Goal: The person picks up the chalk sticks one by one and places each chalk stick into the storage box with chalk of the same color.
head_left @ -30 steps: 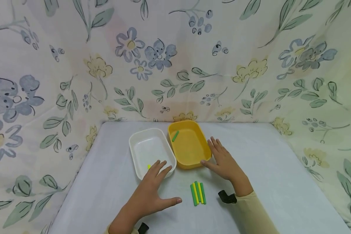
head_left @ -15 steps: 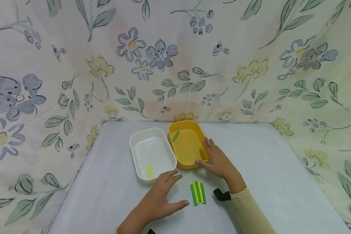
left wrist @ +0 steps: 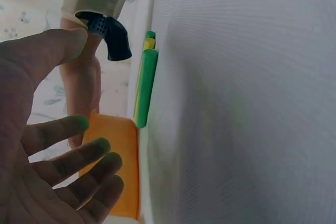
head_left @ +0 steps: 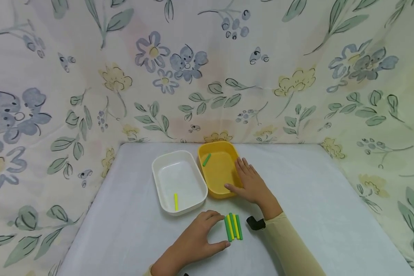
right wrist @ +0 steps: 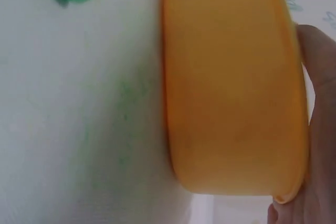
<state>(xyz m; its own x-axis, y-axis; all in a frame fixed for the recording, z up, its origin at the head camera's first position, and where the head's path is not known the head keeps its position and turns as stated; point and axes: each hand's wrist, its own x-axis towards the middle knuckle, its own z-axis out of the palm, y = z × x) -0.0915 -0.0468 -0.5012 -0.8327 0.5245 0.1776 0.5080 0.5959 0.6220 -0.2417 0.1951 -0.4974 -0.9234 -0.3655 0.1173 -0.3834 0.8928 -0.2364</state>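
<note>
Coloured sticks [head_left: 233, 226], five in a row of alternating green and yellow, lay on the counter [head_left: 303, 191] in front of the two trays. From my remote station I saw the left hand [head_left: 201, 238] spread just beside the row, thumb and fingers parted and holding nothing. The right hand [head_left: 253, 186] rested over the side rim of the yellow tray [head_left: 224, 174], its fingers extended, not clenched.

I judged three faults possible. Fingers closing on so tight a row could take two sticks together or scatter the neighbours. The sticks, seemingly cylindrical, could roll if nudged. Uneven pressure from the right hand could tip the yellow tray or push it against the white tray [head_left: 179, 174], sliding the loose green stick [head_left: 207, 160] or the single yellow stick [head_left: 176, 202] inside.

Materials: both trays were rounded rectangles with raised walls, apparently of smooth moulded plastic, the white one glossy. The sticks looked slim, straight and matt, their substance uncertain to me. A pale, finely textured cloth appeared to cover the counter; floral fabric [head_left: 262, 23] hung behind.
</note>
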